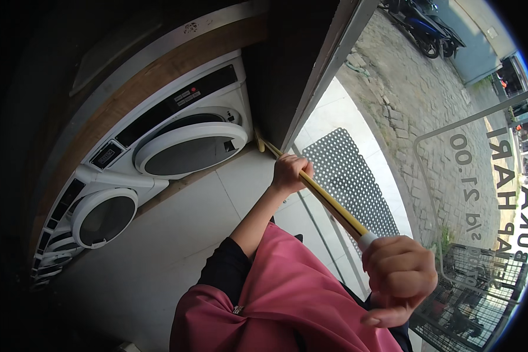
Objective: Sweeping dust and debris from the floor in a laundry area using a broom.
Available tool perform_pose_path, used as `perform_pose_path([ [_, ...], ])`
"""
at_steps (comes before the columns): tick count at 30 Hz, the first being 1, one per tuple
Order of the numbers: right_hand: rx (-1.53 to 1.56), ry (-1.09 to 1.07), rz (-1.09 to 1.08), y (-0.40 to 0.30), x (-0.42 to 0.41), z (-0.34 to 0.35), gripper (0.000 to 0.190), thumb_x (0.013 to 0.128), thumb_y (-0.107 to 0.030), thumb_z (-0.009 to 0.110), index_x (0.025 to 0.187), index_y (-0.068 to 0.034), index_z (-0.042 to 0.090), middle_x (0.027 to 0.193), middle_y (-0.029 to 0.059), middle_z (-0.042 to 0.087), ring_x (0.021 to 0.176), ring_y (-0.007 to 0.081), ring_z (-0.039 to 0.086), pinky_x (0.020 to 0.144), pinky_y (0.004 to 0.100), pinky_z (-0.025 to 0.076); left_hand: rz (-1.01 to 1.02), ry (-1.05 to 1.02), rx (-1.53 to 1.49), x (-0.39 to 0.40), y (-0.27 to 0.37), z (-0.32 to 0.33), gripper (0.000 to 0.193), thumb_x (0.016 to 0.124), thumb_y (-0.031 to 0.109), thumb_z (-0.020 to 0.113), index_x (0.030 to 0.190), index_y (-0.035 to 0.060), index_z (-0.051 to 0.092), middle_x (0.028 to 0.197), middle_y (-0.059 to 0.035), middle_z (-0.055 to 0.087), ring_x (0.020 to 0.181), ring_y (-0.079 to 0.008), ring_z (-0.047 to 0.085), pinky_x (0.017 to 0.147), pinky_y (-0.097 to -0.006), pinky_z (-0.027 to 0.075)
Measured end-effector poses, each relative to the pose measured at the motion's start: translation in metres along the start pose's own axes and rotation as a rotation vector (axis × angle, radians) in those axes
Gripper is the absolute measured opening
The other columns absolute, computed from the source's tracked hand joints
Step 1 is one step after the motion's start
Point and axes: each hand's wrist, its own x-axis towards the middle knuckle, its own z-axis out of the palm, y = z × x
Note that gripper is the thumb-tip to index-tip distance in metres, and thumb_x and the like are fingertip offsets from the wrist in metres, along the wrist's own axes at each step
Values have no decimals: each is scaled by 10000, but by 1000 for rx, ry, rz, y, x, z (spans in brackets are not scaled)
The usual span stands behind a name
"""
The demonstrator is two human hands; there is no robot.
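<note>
A long yellow pole with dark stripes (328, 196) slants across the view, a white cap at its near end. My left hand (291, 173) grips it partway along, close to the door frame. At the lower right my right hand (399, 277) is closed around the capped end, its thumb pointing away from the fist. The pole's far end runs down towards the corner beside a white front-loading machine (242, 88); what is attached there is too hidden to tell. A pink cloth garment (290, 286) hangs below my arms.
A row of front-loading machines, with an open round door (191, 149) and another (104, 218), lines the left. A perforated mat (350, 185) lies at the doorway. Glass bearing writing stands right; outside are paving (391, 88) and a parked motorcycle (427, 28).
</note>
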Motion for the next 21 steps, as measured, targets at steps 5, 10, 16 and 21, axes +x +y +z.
perform_pose_path([
  [5,-4,-88,-107,-26,0,-11,419,706,-165,723,472,-58,392,449,38,416,343,182,437,403,289,419,66,178,10,30,17,-7,318,744,71,597,513,95,380,447,-69,405,433,-273,458,484,-372,353],
  [10,-69,-8,300,61,-29,17,429,630,-75,733,465,-94,338,434,7,328,395,161,366,398,300,236,-58,111,50,-5,-71,15,289,728,78,604,532,86,393,503,-83,455,512,-304,498,556,-420,391],
  [16,21,-13,21,1,-11,-2,394,633,-135,760,480,-44,409,462,29,391,361,181,427,391,298,370,60,23,-69,-26,5,18,287,710,99,598,504,111,399,435,-69,441,393,-271,476,453,-360,385],
  [21,-11,-78,-86,-24,-8,-11,527,779,-375,714,478,-71,406,434,31,453,355,172,479,388,276,439,82,151,-16,10,21,5,298,726,96,592,518,108,379,436,-68,396,411,-265,453,466,-367,365],
])
